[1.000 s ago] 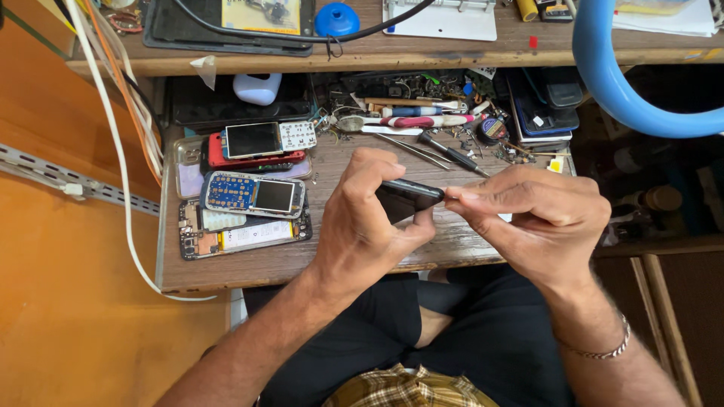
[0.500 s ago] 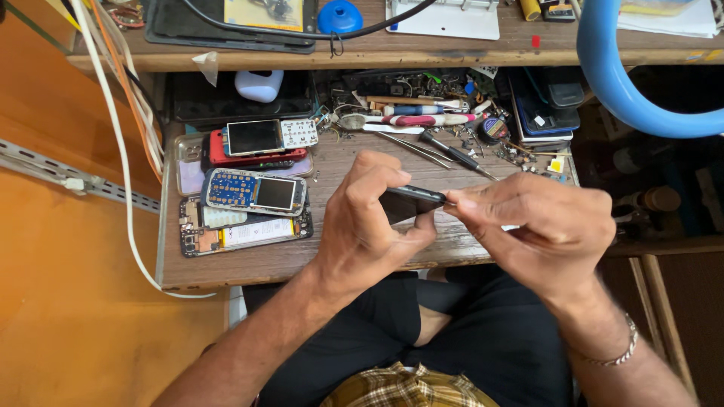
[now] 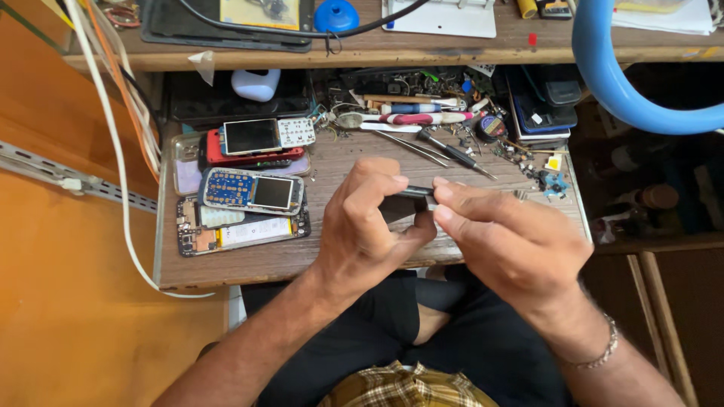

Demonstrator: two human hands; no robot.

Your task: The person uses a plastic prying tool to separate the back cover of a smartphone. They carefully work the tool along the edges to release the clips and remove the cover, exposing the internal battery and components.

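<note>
My left hand (image 3: 369,218) and my right hand (image 3: 513,241) meet above the middle of a small wooden worktable (image 3: 249,264). Between them is a small dark phone (image 3: 403,202), held edge-on. The left hand wraps around it with thumb below and fingers curled over the top. My right hand's fingertips pinch its upper right end. Most of the phone is hidden by my fingers.
A pile of opened phones and circuit boards (image 3: 241,185) lies at the table's left. Screwdrivers and tweezers (image 3: 430,136) lie at the back, small parts at the right. A blue ring lamp (image 3: 618,83) arcs at upper right, white cables (image 3: 113,136) hang left, a shelf (image 3: 422,45) above.
Both hands stay clasped on the phone. They have shifted slightly, with the right hand's fingers closing in more over its end.
</note>
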